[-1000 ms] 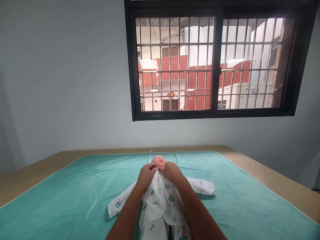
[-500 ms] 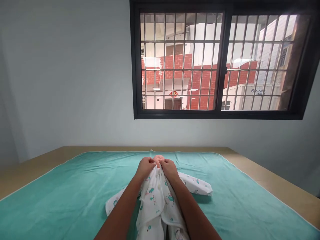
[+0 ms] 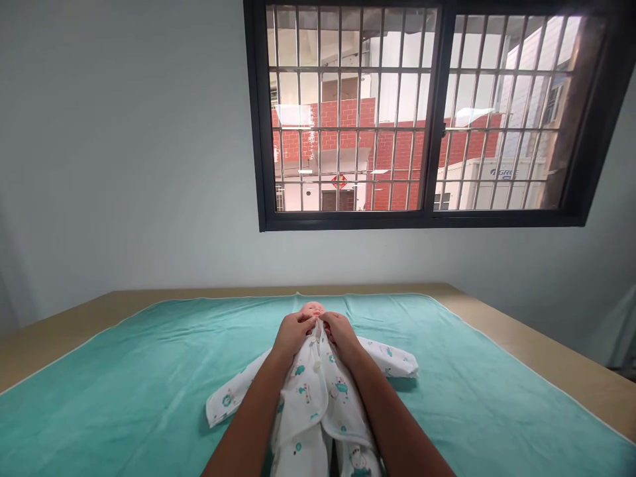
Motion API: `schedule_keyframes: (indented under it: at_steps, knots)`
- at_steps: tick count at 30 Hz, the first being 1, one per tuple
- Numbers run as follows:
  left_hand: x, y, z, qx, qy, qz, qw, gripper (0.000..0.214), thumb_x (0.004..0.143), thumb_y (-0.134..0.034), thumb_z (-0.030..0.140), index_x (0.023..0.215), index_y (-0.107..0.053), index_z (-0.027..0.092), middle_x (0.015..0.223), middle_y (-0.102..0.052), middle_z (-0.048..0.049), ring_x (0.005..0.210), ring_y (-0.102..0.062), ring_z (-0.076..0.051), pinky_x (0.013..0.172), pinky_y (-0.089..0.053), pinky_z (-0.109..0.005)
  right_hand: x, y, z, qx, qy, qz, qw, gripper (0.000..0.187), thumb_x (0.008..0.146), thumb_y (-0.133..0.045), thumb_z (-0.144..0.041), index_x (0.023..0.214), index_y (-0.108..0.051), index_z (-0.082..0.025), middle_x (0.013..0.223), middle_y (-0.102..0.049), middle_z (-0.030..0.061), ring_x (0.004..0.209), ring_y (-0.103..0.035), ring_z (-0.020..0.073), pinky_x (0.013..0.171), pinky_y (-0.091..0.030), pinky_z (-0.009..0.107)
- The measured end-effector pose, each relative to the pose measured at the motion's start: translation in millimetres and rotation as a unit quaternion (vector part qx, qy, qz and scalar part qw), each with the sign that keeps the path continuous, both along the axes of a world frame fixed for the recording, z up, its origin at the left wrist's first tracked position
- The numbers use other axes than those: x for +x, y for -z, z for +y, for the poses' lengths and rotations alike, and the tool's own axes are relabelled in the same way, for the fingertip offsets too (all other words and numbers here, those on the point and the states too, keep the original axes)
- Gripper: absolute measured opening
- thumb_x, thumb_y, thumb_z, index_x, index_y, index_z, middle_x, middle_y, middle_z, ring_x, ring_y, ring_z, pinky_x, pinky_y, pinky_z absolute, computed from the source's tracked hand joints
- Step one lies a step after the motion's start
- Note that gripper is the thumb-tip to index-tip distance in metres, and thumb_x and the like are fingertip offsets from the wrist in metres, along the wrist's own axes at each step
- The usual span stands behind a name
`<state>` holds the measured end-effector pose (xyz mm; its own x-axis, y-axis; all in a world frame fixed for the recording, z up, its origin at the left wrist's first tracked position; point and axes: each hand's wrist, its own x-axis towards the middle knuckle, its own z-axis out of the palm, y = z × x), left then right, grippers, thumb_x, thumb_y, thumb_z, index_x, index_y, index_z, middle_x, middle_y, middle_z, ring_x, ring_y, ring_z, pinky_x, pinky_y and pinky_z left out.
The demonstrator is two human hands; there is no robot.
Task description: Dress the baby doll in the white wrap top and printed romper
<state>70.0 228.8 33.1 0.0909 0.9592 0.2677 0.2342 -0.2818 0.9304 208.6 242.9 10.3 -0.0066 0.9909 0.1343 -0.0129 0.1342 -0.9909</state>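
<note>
A baby doll (image 3: 313, 308) lies on its back, head toward the wall, with only its head showing above my hands. It wears a white baby jacket (image 3: 304, 391) printed with small green figures, its sleeves spread to both sides. My left hand (image 3: 293, 334) pinches the left edge of the jacket's collar just below the doll's chin. Opposite it, my right hand (image 3: 340, 333) pinches the right collar edge, and the two edges nearly meet. Round snap buttons (image 3: 317, 366) show down the front. White printed trousers (image 3: 298, 457) lie below the jacket's hem.
A green cloth (image 3: 149, 384) covers most of the wooden table (image 3: 497, 315). Behind it stands a pale wall (image 3: 149, 165) with a dark-framed, barred window (image 3: 432, 218).
My hands have drawn the two collar edges closer together under the doll's chin. The camera view has shifted slightly.
</note>
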Motion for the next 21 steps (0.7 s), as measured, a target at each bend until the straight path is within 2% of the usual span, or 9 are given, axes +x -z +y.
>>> schedule_keyframes:
  at_steps: [3,6,13,18,21]
  knots:
    - [0.3,0.5,-0.4,0.004,0.005,0.003,1.0,0.027,0.072,-0.06,0.04,0.069,-0.068,0.015,0.058,-0.059,0.0011,0.058,-0.051,-0.013,0.059,-0.039,-0.024,3.6,-2.1,-3.5,-0.026,-0.034,0.053,0.998,0.016,0.07,-0.054,-0.031,0.062,-0.044,-0.021,0.053,-0.038,-0.0068,0.045,-0.029,0.0072,0.042,-0.022,0.021]
    - [1.3,5.3,3.0,0.018,-0.009,0.011,1.0,0.024,0.071,-0.06,0.038,0.063,-0.065,0.016,0.057,-0.058,0.0014,0.059,-0.051,-0.014,0.059,-0.037,-0.025,8.7,-2.0,-5.5,-0.05,-0.068,0.081,0.993,0.014,0.067,-0.059,-0.026,0.064,-0.048,-0.019,0.053,-0.04,-0.007,0.046,-0.032,0.0064,0.043,-0.026,0.02]
    - [0.5,11.9,7.9,0.034,-0.014,0.015,0.999,0.02,0.074,-0.057,0.032,0.07,-0.068,0.016,0.067,-0.068,-0.0027,0.066,-0.06,-0.017,0.065,-0.042,-0.027,17.3,-3.8,-11.7,-0.069,-0.118,0.112,0.984,0.009,0.067,-0.066,-0.02,0.069,-0.059,-0.015,0.059,-0.052,-0.0034,0.052,-0.044,0.0073,0.049,-0.039,0.018]
    - [0.0,13.2,8.6,0.044,0.003,-0.005,0.999,0.016,0.073,-0.059,0.025,0.081,-0.069,0.016,0.087,-0.075,-0.0069,0.082,-0.066,-0.02,0.076,-0.047,-0.029,18.1,-6.0,-14.5,-0.056,-0.117,0.114,0.985,0.008,0.072,-0.064,-0.023,0.073,-0.063,-0.015,0.066,-0.058,-0.0014,0.057,-0.049,0.0083,0.057,-0.045,0.018]
    - [-0.1,16.5,11.1,0.046,0.01,-0.016,0.999,0.013,0.072,-0.061,0.024,0.08,-0.069,0.016,0.089,-0.075,-0.0081,0.086,-0.067,-0.021,0.079,-0.048,-0.03,17.2,-7.7,-14.8,-0.054,-0.098,0.093,0.989,0.014,0.075,-0.064,-0.029,0.076,-0.064,-0.015,0.068,-0.06,0.0001,0.057,-0.051,0.0089,0.057,-0.047,0.019]
